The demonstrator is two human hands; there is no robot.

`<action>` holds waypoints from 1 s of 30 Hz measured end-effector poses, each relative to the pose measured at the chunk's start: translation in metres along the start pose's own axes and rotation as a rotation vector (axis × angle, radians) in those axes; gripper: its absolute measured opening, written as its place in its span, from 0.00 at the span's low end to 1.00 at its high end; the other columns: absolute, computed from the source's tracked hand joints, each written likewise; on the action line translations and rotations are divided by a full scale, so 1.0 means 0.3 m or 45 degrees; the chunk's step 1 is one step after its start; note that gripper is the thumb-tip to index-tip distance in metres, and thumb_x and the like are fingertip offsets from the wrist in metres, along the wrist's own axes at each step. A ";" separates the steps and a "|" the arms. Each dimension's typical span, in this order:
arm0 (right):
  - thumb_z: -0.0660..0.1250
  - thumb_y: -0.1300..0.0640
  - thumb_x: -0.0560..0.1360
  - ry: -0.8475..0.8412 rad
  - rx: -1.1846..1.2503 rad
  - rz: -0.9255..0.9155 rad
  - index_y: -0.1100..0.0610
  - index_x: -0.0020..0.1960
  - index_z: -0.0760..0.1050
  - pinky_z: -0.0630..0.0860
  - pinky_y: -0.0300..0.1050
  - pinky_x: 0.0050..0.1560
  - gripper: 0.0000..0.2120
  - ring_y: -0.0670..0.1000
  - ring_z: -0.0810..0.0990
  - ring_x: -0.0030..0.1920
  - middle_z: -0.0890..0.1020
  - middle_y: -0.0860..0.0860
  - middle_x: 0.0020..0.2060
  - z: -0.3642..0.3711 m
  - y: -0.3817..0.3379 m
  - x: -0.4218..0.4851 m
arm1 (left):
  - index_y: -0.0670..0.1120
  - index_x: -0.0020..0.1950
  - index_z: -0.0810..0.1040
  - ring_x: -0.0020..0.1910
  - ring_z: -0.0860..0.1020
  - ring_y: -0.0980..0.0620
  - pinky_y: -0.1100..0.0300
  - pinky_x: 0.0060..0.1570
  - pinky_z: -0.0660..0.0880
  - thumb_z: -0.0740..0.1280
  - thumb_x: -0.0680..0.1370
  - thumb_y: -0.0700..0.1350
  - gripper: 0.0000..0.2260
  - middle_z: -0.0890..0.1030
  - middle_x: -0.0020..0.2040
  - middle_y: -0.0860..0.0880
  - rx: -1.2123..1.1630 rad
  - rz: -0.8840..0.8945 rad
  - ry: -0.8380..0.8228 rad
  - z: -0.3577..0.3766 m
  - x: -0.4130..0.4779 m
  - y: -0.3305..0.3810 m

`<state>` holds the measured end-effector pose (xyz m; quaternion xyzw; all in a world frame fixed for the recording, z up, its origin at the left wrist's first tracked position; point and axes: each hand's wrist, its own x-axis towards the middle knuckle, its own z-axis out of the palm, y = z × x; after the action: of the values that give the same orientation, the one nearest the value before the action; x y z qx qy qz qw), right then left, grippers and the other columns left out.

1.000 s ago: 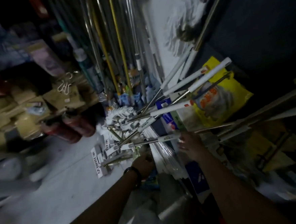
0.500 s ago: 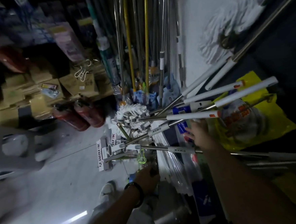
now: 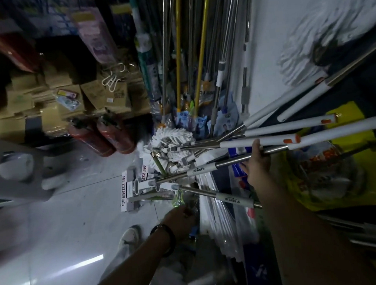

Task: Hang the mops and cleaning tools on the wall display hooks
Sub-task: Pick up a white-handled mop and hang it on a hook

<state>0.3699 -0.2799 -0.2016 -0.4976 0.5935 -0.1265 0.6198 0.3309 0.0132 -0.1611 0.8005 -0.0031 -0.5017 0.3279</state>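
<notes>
While your right hand (image 3: pixel 257 163) wraps a steel mop pole (image 3: pixel 232 160) mid-shaft, white-handled poles (image 3: pixel 277 126) fan out just above the grip and another pole (image 3: pixel 219 195) crosses below it. Left hand (image 3: pixel 179 217) sits low by a green bottle (image 3: pixel 179 198); can't tell what it grips. Risk: pull that pole and the mop heads (image 3: pixel 171 141) past your grip snag, tipping the bundle. No hooks in view.
</notes>
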 end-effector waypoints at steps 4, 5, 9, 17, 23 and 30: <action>0.71 0.32 0.75 -0.072 0.072 0.115 0.55 0.57 0.79 0.86 0.56 0.55 0.27 0.56 0.87 0.51 0.86 0.55 0.53 0.025 0.009 -0.051 | 0.49 0.53 0.78 0.48 0.82 0.42 0.53 0.47 0.79 0.66 0.82 0.47 0.03 0.84 0.51 0.43 -0.082 0.062 0.020 -0.005 0.033 0.079; 0.70 0.33 0.77 -0.129 0.085 0.138 0.55 0.54 0.79 0.85 0.57 0.58 0.24 0.56 0.87 0.52 0.86 0.55 0.54 0.041 0.009 -0.075 | 0.48 0.54 0.79 0.46 0.81 0.44 0.55 0.44 0.78 0.66 0.82 0.47 0.05 0.83 0.50 0.44 -0.091 0.067 0.031 -0.010 0.036 0.096; 0.70 0.42 0.81 -0.428 -0.018 0.158 0.56 0.53 0.83 0.81 0.55 0.63 0.17 0.55 0.86 0.60 0.88 0.53 0.56 0.123 0.028 -0.179 | 0.49 0.53 0.79 0.50 0.83 0.41 0.50 0.47 0.81 0.66 0.81 0.48 0.05 0.84 0.52 0.44 -0.135 0.083 0.050 -0.031 0.042 0.131; 0.80 0.35 0.69 -0.549 -0.330 0.268 0.53 0.55 0.83 0.85 0.52 0.51 0.25 0.53 0.87 0.50 0.87 0.55 0.54 0.280 0.261 -0.349 | 0.47 0.58 0.80 0.55 0.83 0.42 0.51 0.55 0.81 0.66 0.81 0.50 0.10 0.84 0.56 0.44 -0.085 0.023 0.127 -0.092 0.039 0.092; 0.76 0.35 0.74 -0.513 -0.219 0.355 0.56 0.55 0.86 0.81 0.44 0.33 0.25 0.57 0.84 0.45 0.86 0.60 0.52 0.360 0.424 -0.483 | 0.48 0.58 0.80 0.52 0.80 0.46 0.56 0.48 0.77 0.67 0.80 0.50 0.09 0.82 0.57 0.45 -0.111 -0.046 0.186 -0.196 0.010 -0.061; 0.71 0.35 0.78 -0.384 -0.207 0.137 0.53 0.49 0.89 0.85 0.54 0.51 0.21 0.58 0.87 0.53 0.87 0.55 0.54 0.401 0.359 -0.789 | 0.45 0.59 0.78 0.57 0.82 0.39 0.44 0.60 0.81 0.62 0.81 0.54 0.15 0.83 0.56 0.41 -0.460 -0.276 0.171 -0.320 -0.011 -0.238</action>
<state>0.3646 0.0041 -0.1638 -0.5268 0.5278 0.0312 0.6655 0.3835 0.1206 -0.1693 0.7559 0.1948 -0.4721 0.4097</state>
